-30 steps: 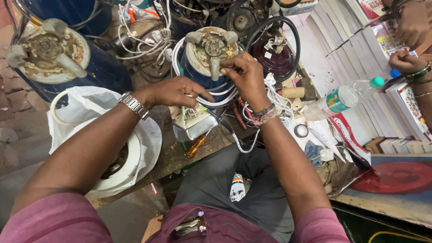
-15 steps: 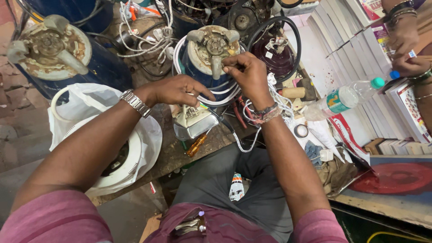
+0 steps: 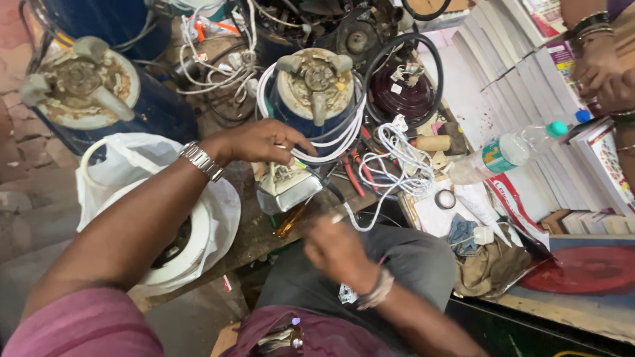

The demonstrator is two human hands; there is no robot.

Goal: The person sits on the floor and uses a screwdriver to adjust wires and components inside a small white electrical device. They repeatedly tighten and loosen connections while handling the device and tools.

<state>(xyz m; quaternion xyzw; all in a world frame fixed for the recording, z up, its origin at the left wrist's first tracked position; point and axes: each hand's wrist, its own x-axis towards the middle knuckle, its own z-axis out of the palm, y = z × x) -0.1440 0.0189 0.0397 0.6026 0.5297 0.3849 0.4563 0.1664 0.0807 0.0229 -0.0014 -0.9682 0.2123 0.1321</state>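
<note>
A cramped repair desk (image 3: 264, 231) fills the frame, crowded with motor housings, cables and tools. At centre the left hand (image 3: 261, 140) curls around the white wires (image 3: 331, 149) looped beside the blue motor unit (image 3: 314, 86), pinning them down. Lower centre, the right hand (image 3: 337, 248) is blurred, apparently pinching a thin white lead (image 3: 360, 218); I can't tell how tightly. Those wires look light, springy and slippery, probably best gripped close to the loop.
</note>
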